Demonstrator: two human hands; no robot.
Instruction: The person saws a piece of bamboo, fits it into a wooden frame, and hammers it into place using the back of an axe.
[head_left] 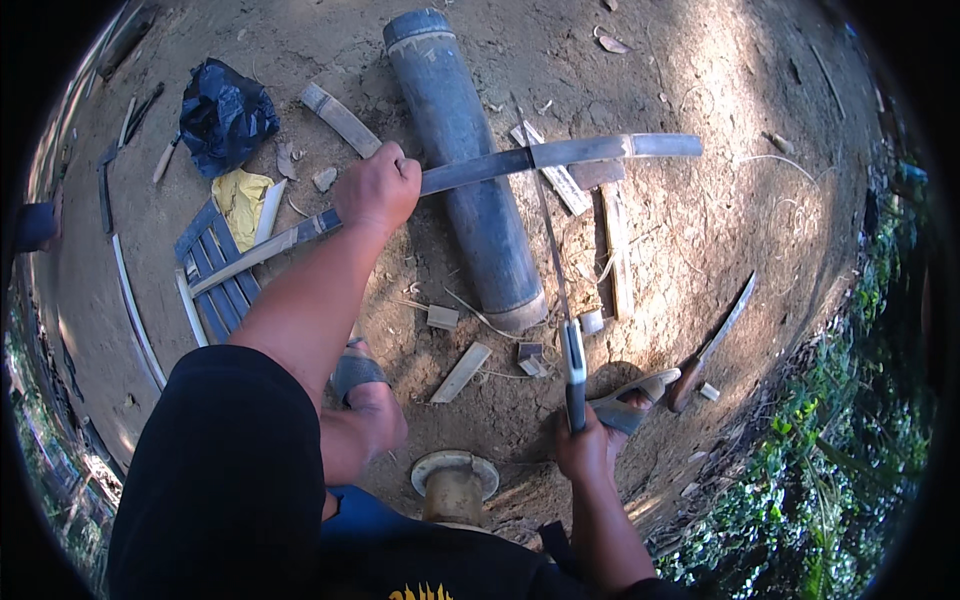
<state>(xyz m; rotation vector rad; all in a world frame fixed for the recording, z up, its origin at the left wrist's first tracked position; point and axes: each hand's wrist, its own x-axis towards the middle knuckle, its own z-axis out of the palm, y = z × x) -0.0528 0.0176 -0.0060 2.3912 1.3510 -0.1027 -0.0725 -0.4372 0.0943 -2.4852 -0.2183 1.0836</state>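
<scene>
My left hand is closed in a fist around a long split bamboo strip. The strip lies slantwise across a thick dark bamboo log on the ground, and its right end sticks out past the log. Down at the right, my right hand grips the dark handle of a handsaw. The thin saw blade, seen nearly edge-on, points away from me and meets the strip just right of the log. Whether it has cut into the strip I cannot tell.
A knife with a wooden handle lies on the dirt at right. Bamboo offcuts are scattered around the log. At left are a black plastic bag, a yellow crumpled sheet and a slatted piece. Green plants border the lower right.
</scene>
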